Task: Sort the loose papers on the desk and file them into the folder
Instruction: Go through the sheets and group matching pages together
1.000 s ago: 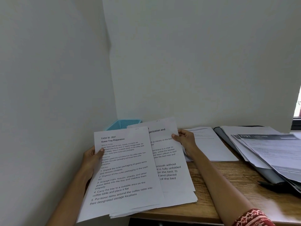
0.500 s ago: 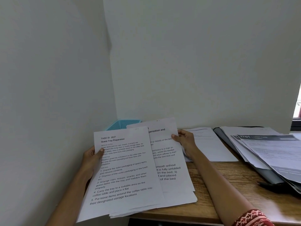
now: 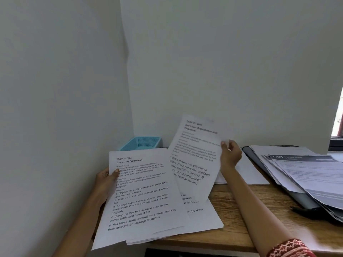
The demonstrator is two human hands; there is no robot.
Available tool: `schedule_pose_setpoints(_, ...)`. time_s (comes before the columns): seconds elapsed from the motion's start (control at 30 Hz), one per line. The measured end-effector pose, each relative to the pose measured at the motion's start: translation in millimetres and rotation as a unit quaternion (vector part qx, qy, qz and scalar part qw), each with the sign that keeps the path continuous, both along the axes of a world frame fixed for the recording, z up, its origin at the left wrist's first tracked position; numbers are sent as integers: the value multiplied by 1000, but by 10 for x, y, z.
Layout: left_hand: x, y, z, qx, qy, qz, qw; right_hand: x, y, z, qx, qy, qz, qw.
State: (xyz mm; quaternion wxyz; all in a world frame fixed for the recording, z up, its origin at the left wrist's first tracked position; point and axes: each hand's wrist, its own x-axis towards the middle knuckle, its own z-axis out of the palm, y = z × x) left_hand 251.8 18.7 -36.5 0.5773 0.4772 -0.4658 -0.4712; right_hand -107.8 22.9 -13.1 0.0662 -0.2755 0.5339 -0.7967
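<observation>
Right hand (image 3: pixel 230 156) pinches the lifted sheet (image 3: pixel 196 156), long axis tilted; folder (image 3: pixel 259 158) lies rightward; left hand (image 3: pixel 105 180) grips the stack (image 3: pixel 143 193).

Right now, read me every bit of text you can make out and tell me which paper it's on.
Sheet in left hand: "TASK ID: 2637", "Guest Tray Preparation", "5. Put loose items around the coffee table into their designated storage locations".
Sheet in right hand: "Bed Linen Organization and Placement"; its ID number is blurred.
Dark-headed page on the folder pile: "2701"; the rest is too small.
</observation>
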Motion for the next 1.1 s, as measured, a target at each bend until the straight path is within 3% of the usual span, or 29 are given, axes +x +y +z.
schedule_pose_setpoints(0.17, 12, -26, -1, 21, -22, 10, 999, -149, 83, 172, -40, -131, -77, 988)
schedule_pose_setpoints(0.3, 34, -98, -17, 37, -22, 8, 999, -225, 125, 462, -67, -146, -74, 984)
schedule_pose_setpoints(0.4, 63, -135, -37, 45, -25, 8, 999, -144, 126, 532, -11, -83, -13, 996)
schedule_pose_setpoints(0.5, 65, -137, -40, 49, -21, 7, 999, 54, 21, 358, 68, 49, 100, 991)
schedule_pose_setpoints(0.6, 58, -116, -35, 48, -24, 4, 999, 355, 10, 119, 118, 169, 190, 960)
schedule_pose_setpoints(0.8, 77, -85, -24, 46, -16, 5, 999, 943, -23, -220, 169, 354, 250, 885)
schedule_pose_setpoints(0.97, -1, -31, 5, 16, -14, -16, 1000, 1065, 10, -302, 166, 412, 255, 859)
schedule_pose_setpoints(1.1, -59, 29, 40, -71, 47, 18, 996, 1035, 25, -272, 189, 364, 263, 873)
